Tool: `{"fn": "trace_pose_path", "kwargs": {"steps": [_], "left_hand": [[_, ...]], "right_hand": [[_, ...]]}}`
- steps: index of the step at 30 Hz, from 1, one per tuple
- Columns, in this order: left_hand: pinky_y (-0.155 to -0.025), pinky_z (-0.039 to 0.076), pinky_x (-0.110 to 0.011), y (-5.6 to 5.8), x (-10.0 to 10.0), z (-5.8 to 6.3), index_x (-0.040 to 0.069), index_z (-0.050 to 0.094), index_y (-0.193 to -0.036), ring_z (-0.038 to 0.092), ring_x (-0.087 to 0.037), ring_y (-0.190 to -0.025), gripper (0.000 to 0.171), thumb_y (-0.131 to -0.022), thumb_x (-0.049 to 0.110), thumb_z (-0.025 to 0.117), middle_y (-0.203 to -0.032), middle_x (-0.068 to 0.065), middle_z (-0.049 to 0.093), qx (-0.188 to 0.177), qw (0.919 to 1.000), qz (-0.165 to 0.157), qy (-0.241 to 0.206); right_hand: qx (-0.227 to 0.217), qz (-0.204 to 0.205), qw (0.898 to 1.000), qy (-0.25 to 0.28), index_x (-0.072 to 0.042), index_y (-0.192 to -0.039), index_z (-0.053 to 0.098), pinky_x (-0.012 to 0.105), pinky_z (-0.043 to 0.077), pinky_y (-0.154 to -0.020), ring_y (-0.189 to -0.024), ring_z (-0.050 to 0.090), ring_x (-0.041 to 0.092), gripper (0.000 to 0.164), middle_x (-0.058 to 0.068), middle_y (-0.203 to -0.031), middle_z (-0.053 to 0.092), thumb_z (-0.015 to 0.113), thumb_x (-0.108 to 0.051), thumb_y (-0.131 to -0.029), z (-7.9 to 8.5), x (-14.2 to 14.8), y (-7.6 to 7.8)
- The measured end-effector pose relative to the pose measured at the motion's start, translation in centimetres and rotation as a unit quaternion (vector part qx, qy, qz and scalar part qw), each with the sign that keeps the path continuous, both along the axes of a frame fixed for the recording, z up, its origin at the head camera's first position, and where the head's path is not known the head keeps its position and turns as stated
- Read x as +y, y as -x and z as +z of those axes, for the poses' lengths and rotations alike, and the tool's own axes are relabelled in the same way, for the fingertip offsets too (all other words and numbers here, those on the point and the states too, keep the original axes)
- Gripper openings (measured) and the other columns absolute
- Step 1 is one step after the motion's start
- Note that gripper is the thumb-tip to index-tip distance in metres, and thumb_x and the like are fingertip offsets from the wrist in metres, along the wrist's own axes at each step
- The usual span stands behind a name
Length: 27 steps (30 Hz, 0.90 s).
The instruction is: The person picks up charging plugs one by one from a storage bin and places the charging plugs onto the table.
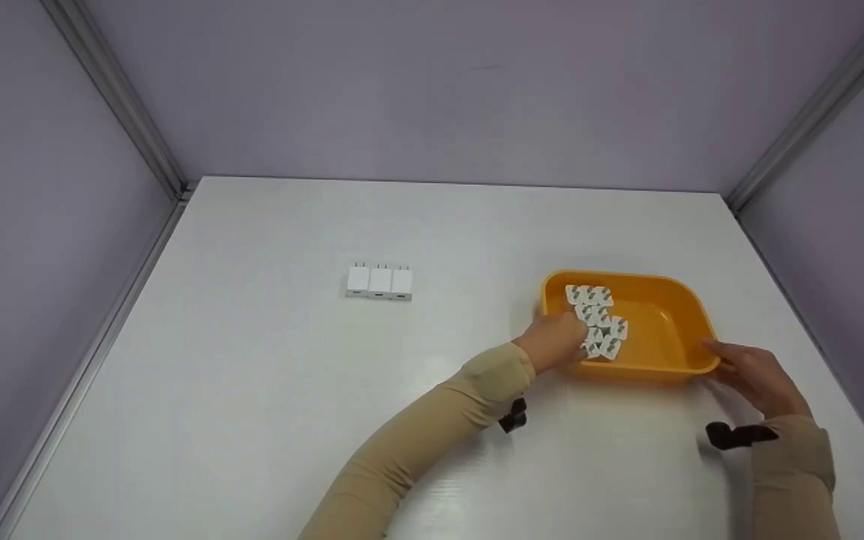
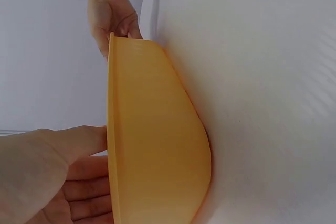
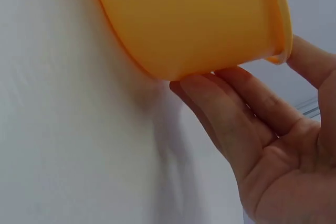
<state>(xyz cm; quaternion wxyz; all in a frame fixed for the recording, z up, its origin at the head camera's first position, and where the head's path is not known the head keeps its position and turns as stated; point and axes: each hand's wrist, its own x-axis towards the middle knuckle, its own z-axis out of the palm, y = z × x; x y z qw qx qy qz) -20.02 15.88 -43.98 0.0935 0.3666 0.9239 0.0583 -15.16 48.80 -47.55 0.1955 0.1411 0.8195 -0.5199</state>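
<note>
On the right of the table stands a yellow plastic tub (image 1: 661, 326), with several white chargers (image 1: 589, 295) lying at its left end, grey print facing up. My left hand (image 1: 554, 341) reaches over the tub's front left rim, its fingers down among the chargers. In the left wrist view the tub wall hides those fingertips, so whether they pinch a charger cannot be made out. With its thumb over the rim and its fingers against the outside wall, my right hand (image 3: 262, 129) grips the tub's right front corner.
Three white chargers (image 1: 379, 282) stand side by side in a row left of the table's middle, prongs pointing away. The white table (image 1: 267, 390) is bounded by pale panels (image 1: 447, 90) at the back and both sides.
</note>
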Motion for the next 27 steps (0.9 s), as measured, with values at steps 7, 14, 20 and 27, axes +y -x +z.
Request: {"fn": "trace_pose_path", "kwargs": {"steps": [7,14,20,27], "left_hand": [[-0.084,0.053,-0.019,0.3,0.4,0.2,0.015,0.068,-0.11,0.058,-0.008,-0.085,0.029,-0.09,0.035,0.066,-0.101,0.004,0.07,0.013,0.9998,0.0,0.013],[-0.09,0.055,-0.024,0.6,0.7,0.7,0.016,0.066,-0.112,0.064,-0.008,-0.096,0.03,-0.089,0.036,0.067,-0.107,0.004,0.071,0.009,0.9992,0.015,0.034],[-0.087,0.055,-0.025,0.6,1.1,0.9,0.018,0.067,-0.114,0.065,-0.008,-0.096,0.028,-0.09,0.034,0.065,-0.109,0.004,0.071,0.006,0.9982,0.027,0.053],[-0.082,0.052,-0.029,0.5,1.4,1.1,0.02,0.068,-0.114,0.063,-0.009,-0.094,0.023,-0.092,0.025,0.062,-0.109,0.004,0.071,-0.004,0.9968,0.043,0.068]], "right_hand": [[-0.019,-0.002,0.999,0.027,-0.006,-0.135,0.052,0.013,0.054,-0.085,-0.092,0.063,-0.005,0.057,-0.021,-0.098,0.062,0.056,-0.046,-0.094,0.3,0.4,0.1],[0.002,-0.019,0.998,0.058,-0.023,-0.115,0.071,0.013,0.054,-0.083,-0.091,0.064,-0.004,0.028,-0.023,-0.097,0.067,0.056,-0.038,-0.096,0.4,0.5,0.1],[-0.027,-0.026,0.999,0.024,-0.018,-0.121,0.066,0.013,0.053,-0.084,-0.091,0.061,-0.004,0.044,-0.023,-0.097,0.063,0.059,-0.05,-0.091,0.5,0.2,0.2],[-0.021,-0.023,0.998,0.054,-0.012,-0.128,0.058,0.015,0.055,-0.085,-0.092,0.064,-0.004,0.046,-0.02,-0.098,0.064,0.058,-0.043,-0.094,0.4,0.0,0.2]]}}
